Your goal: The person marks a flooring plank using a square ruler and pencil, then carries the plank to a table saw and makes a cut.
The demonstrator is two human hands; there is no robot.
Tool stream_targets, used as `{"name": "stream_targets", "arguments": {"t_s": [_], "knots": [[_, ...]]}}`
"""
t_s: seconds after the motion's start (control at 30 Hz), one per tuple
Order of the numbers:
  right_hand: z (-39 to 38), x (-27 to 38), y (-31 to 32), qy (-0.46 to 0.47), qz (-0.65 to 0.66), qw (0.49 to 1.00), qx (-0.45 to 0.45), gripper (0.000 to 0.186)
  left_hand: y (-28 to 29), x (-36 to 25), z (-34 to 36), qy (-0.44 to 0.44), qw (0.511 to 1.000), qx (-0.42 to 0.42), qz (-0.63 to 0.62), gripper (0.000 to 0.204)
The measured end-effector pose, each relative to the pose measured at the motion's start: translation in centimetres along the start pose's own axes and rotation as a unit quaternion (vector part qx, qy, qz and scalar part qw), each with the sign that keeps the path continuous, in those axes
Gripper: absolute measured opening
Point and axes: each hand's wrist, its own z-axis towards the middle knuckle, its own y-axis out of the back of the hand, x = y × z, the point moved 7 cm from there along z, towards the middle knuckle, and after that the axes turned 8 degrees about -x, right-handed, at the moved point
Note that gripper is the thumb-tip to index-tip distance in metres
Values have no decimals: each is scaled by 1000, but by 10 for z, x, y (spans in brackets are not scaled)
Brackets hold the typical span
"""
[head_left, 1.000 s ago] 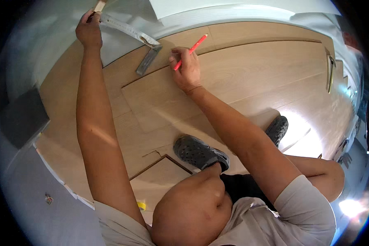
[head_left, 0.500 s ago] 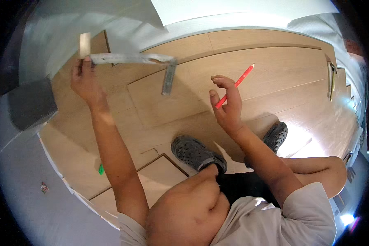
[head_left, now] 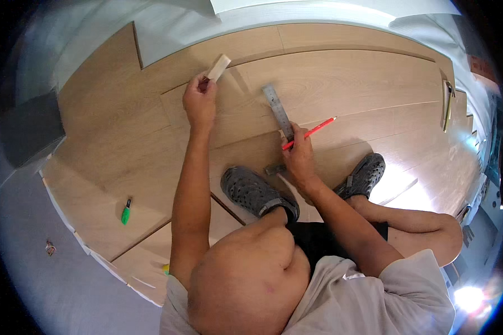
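My left hand (head_left: 200,100) grips a short pale wooden block (head_left: 221,64) above the laminate planks (head_left: 352,78). Right of it, my right hand (head_left: 299,153) holds a red pencil (head_left: 324,123) together with a steel square (head_left: 274,100), whose ruler points away from me and whose short end is partly behind my hand, near my left shoe. The fingers of both hands are closed.
My grey clogs (head_left: 246,190) are on the planks below my hands. A green-handled tool (head_left: 126,215) lies at left, near a seam. A dark grey slab (head_left: 31,128) is at far left, white sheeting (head_left: 179,39) along the back, a metal bar (head_left: 448,106) at right.
My left hand has come right and toward me with the block. The square has passed from my left hand to my right, which moved right and down, still holding the pencil.
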Motion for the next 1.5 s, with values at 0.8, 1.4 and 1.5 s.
{"name": "stream_targets", "arguments": {"t_s": [0.8, 1.4, 1.5], "knots": [[-21, -13, -11, -4, 35, 999, -25, 44, -74, -29, -93, -454, 837, 212, 222, 65], [-20, -15, -19, 12, 69, 997, -26, 35, -75, -22, -92, -443, 841, 188, 247, 63], [-20, -18, -21, 16, 68, 997, -29, 35, -77, -20, -93, -443, 837, 188, 260, 62]]}}
